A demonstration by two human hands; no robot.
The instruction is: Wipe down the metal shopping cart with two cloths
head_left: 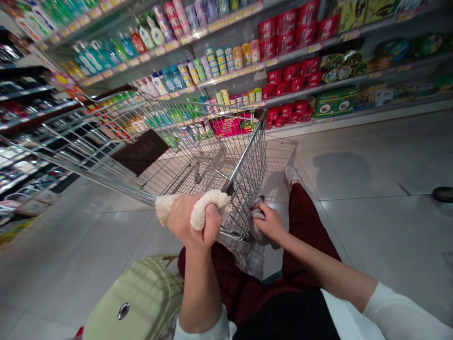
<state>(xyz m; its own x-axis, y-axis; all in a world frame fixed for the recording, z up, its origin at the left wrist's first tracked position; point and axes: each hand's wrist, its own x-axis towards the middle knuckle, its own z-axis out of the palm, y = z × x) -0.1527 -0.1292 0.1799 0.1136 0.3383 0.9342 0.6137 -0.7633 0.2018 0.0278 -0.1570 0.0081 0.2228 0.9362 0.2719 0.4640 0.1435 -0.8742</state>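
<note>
A wire shopping cart [244,156] stands in front of me, with a dark brown panel [139,151] on its side. My left hand [187,222] is closed around a cream terry cloth [208,208] at the cart's near top corner. The fist hides whether the cloth wraps the rail there. Lower and to the right, my right hand [271,222] grips a greyish cloth or bag [260,231] beside the basket's lower end. I cannot tell whether that grey bundle touches the wire.
Stocked shelves [233,71] run along the far side, and another display [31,123] is at the left. A pale green bag [141,297] hangs by my left side. My legs in dark red trousers [307,222] straddle the tiled floor [371,165]. A dark round object [444,193] is at the right edge.
</note>
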